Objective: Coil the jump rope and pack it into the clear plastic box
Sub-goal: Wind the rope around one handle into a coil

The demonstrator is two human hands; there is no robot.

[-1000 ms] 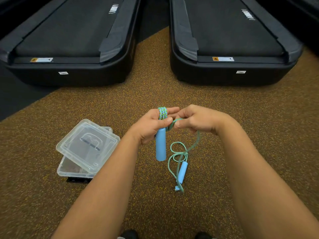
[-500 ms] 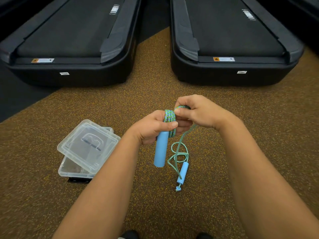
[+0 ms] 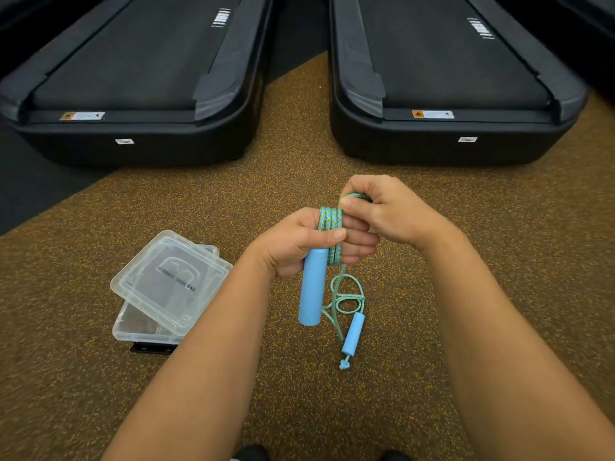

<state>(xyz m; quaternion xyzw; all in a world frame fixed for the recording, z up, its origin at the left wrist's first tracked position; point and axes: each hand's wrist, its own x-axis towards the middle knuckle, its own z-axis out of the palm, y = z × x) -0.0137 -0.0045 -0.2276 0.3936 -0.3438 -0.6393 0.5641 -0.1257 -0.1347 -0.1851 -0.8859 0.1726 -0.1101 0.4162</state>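
Note:
My left hand [image 3: 296, 244] grips one blue handle [image 3: 312, 287] of the jump rope upright, with several turns of green-blue rope [image 3: 329, 224] wound around its fingers. My right hand [image 3: 382, 211] pinches the rope just above those turns. Loose rope [image 3: 346, 294] hangs below in small loops down to the second blue handle [image 3: 352, 334], which lies on the floor. The clear plastic box [image 3: 139, 327] sits on the floor to the left, its clear lid [image 3: 169, 281] lying askew on top.
Two black treadmills [image 3: 133, 94] [image 3: 449, 94] stand side by side ahead, with a gap between them. The floor is brown speckled rubber [image 3: 499, 244]; a dark strip [image 3: 40, 181] runs at the far left. A small black object [image 3: 149, 348] pokes out under the box.
My right hand has lifted the rope up and over the left hand's fingers, adding a turn to the coil. The loose rope below has shortened and the lower handle has shifted slightly.

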